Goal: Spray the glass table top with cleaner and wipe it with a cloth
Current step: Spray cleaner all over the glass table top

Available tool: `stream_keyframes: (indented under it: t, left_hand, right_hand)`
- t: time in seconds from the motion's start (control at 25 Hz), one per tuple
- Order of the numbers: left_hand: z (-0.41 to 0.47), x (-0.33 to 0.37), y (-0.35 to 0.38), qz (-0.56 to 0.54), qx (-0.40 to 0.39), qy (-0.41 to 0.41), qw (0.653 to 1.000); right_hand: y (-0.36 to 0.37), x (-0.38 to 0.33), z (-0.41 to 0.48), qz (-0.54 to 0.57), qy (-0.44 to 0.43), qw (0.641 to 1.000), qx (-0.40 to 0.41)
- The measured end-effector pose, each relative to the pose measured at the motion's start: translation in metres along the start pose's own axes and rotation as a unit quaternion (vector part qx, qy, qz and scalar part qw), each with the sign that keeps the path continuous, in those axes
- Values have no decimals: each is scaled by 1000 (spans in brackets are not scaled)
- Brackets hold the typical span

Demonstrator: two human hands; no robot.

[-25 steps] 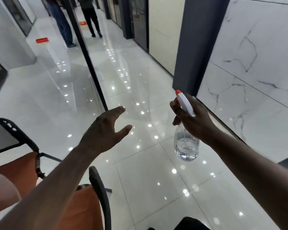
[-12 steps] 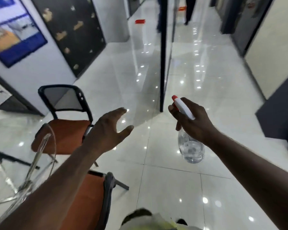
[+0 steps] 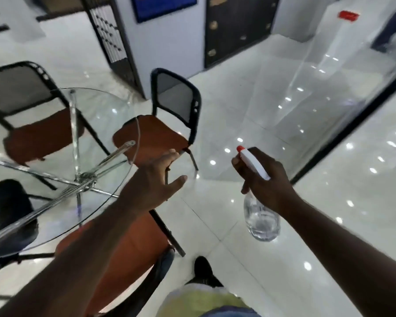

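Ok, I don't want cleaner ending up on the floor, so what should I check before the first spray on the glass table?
1. Spray bottle gripped: ok, the right hand holds it at the neck.
2. Bottle over the glass table top: not ok, it hangs over the floor, right of the rim.
3. Liquid level: cannot tell, the clear bottle is blurred.
4. Cloth ready: not ok, the left hand is open and holds nothing.
5. Way to the table: probably not ok, an orange chair seems to stand between the person and the top.
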State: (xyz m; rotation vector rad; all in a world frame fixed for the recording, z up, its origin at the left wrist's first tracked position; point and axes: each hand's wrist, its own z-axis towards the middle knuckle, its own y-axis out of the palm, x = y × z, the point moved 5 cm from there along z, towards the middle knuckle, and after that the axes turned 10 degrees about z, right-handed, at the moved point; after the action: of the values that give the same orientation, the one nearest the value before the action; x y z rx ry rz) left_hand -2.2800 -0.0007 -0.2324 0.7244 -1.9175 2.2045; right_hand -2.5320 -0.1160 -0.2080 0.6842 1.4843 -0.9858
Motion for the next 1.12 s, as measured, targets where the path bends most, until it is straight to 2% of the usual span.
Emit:
stream_keyframes:
  t: [0.12, 0.24, 0.4, 0.52, 0.8, 0.96, 1.12]
  left_hand:
    - [31, -31, -9, 4, 26, -61, 998]
    - [46, -53, -14, -1, 20, -123, 992]
    - [65, -89, -20, 25, 35, -217, 975]
    - [77, -104, -32, 43, 64, -300, 951]
    - [80, -119, -17, 42, 82, -475, 875]
    - [64, -144, 16, -22, 70, -544, 836]
    - [68, -192, 43, -68, 63, -570, 816]
  right_hand:
    - [28, 4, 60, -24, 11, 998, -58]
    - [53, 10, 108, 6, 18, 993, -120]
    - [103, 18, 181, 8, 48, 973, -225]
    - [137, 23, 231, 37, 49, 951, -304]
    - [213, 42, 325, -16, 32, 883, -467]
    - [260, 60, 350, -57, 24, 853, -519]
    - [313, 74, 374, -122, -11, 833, -540]
